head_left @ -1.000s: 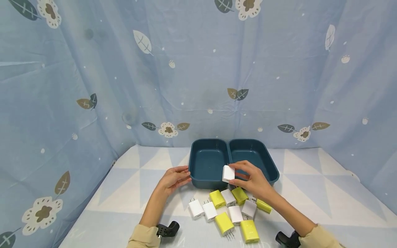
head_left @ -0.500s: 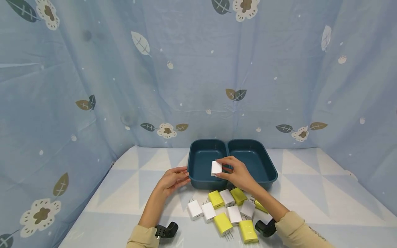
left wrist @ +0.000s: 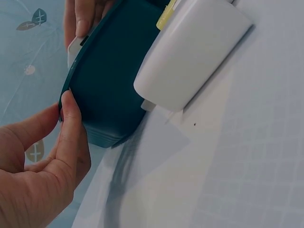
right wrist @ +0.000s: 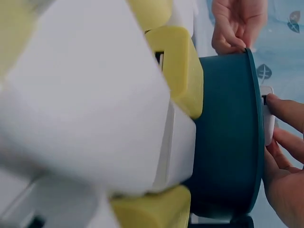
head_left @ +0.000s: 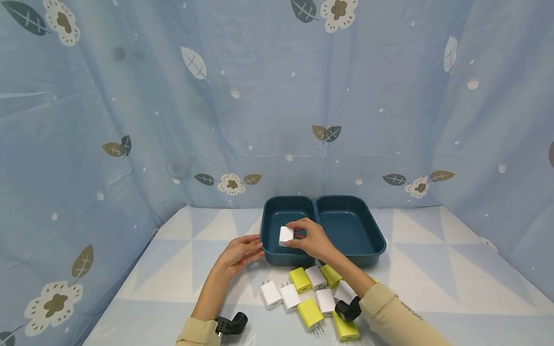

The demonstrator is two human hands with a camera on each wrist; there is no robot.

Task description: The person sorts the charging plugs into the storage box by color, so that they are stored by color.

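Note:
My right hand (head_left: 315, 240) pinches a white plug-in charger (head_left: 285, 235) between thumb and fingers. It holds the charger over the left compartment of a dark teal two-part tray (head_left: 287, 259), close to the front rim. In the right wrist view this charger (right wrist: 268, 118) shows its port end just above the rim. At the tray's left side, my left hand (head_left: 240, 253) pinches the rim; in the left wrist view thumb and fingers (left wrist: 70, 111) lie on either side of it. Before the tray lie several white chargers (head_left: 271, 294) and yellow chargers (head_left: 310, 313), some with prongs showing.
The right compartment (head_left: 346, 228) of the tray stands beside the left one. A patterned cloth (head_left: 433, 269) covers the table, and a blue curtain (head_left: 277, 96) hangs behind it. My right forearm and its black wrist mount (head_left: 348, 310) pass over part of the charger pile.
My right hand has carried the white charger leftward, from near the tray's middle to over the left compartment. The left hand keeps its place at the rim.

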